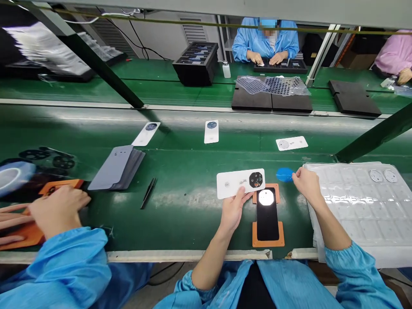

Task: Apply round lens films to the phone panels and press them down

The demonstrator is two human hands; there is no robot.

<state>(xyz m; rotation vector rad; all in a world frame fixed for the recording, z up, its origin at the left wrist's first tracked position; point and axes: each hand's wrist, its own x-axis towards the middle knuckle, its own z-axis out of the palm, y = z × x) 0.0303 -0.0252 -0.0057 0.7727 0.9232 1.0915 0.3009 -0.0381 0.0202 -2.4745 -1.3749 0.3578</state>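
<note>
Fingers of the left hand (232,209) grip a white back cover (240,183) above the orange jig (268,214), not yet seated, while the right hand (306,183) pinches a blue film (284,174).

- A factory assembly line — long green conveyor belt (180,141) carrying white phone back covers (211,131), spaced apart.
- Workers in blue smocks (264,40) seated on both sides.
- Stacked black trays (196,62) and clear blister trays (357,201) — production stock.

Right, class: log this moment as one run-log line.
left hand: holds white cover | right hand: pinches blue film | orange jig: black panel seated | tweezers: on belt
</note>
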